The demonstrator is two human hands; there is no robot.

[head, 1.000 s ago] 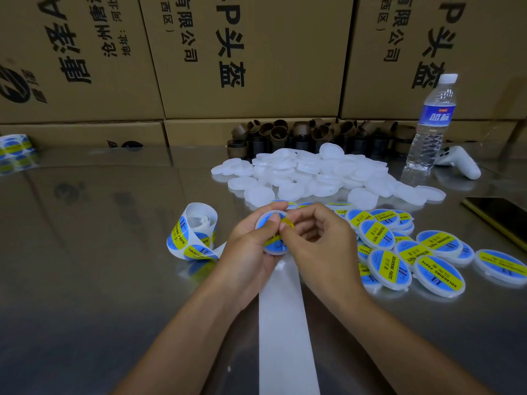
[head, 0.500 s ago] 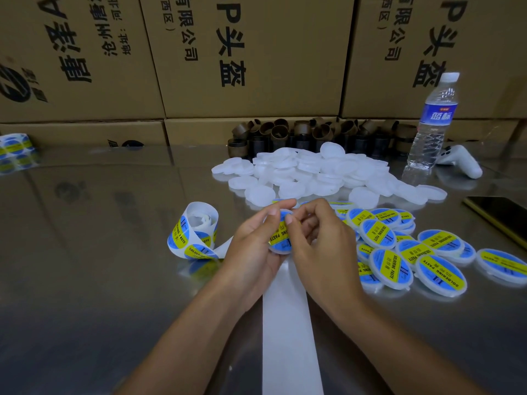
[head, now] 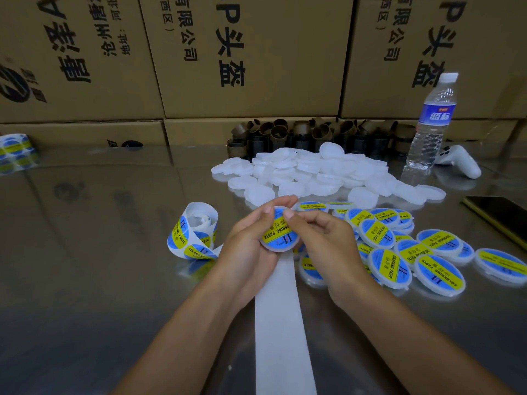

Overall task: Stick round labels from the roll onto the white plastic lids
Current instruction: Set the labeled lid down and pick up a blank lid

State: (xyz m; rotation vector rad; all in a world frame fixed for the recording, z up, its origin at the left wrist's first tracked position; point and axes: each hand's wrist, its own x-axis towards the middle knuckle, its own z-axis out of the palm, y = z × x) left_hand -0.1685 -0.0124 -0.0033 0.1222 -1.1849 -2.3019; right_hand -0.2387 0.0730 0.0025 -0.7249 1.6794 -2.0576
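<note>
Stacked cardboard cartons (head: 251, 52) are being cut off by the upper frame edge, so their black printing is being shown only in part; "有限公司" and "头盔" can be read. Below them, a shiny metal table (head: 85, 280) is being used as the work surface.

The held lid (head: 281, 233) is being gripped above the table's middle by both hands. The left hand (head: 248, 246) is being curled round its left rim with the thumb laid on top. The right hand (head: 328, 240) is being closed on its right side, the thumb pressing the label's upper edge. The fingers behind it are being hidden.

"SOLDERING PASTE" is being displayed on its yellow band, as on the labelled lids (head: 393, 258) heaped just right of the hands and on the label roll (head: 196, 232) left of them. A bare backing strip (head: 281, 323) is being cut off by the bottom edge. Blank white lids (head: 313, 172) are being kept in a pile farther back, before brown cardboard cores (head: 285, 135). A water bottle's (head: 430, 124) blue label cannot be read, and a phone (head: 502, 215) is being cropped at the right.
</note>
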